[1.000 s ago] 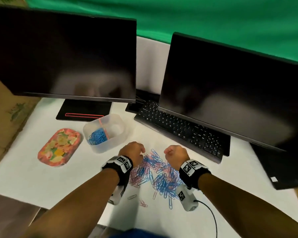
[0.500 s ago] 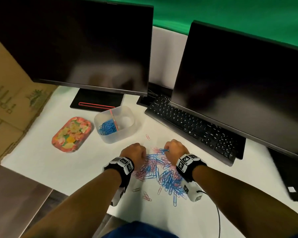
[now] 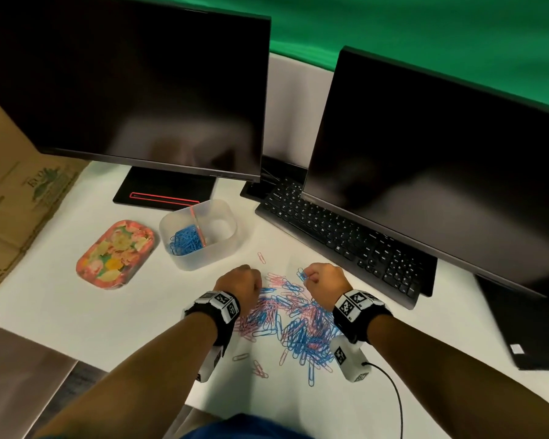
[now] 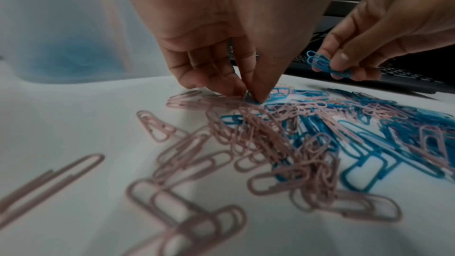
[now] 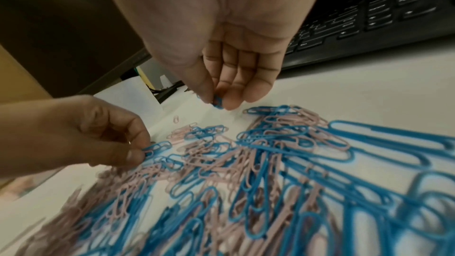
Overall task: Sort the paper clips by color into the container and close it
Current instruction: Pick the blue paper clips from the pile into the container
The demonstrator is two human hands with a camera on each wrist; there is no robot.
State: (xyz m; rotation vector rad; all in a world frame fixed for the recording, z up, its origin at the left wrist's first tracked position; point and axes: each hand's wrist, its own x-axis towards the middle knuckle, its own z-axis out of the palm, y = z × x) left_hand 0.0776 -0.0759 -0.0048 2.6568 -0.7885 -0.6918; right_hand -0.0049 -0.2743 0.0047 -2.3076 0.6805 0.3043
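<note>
A mixed pile of blue and pink paper clips (image 3: 293, 318) lies on the white table in front of me. My left hand (image 3: 240, 285) is at the pile's left edge, and its thumb and fingers pinch a blue clip (image 5: 157, 148) still lying in the pile. My right hand (image 3: 322, 278) is raised just above the pile's far edge and pinches a few blue clips (image 4: 322, 63) between thumb and fingers. The clear divided container (image 3: 232, 236) stands beyond the left hand, with blue clips (image 3: 184, 240) in its left compartment. Its flowered lid (image 3: 116, 253) lies to its left.
A black keyboard (image 3: 346, 239) runs diagonally just beyond my right hand, under the right monitor (image 3: 431, 160). A second monitor (image 3: 124, 83) on a black stand fills the back left. One pink clip (image 3: 260, 257) lies alone near the container. Cardboard (image 3: 13, 201) borders the table's left.
Both hands have moved slightly apart over the pile. My right hand has lifted blue clips off the pile; my left hand has gone down to the pile's left edge.
</note>
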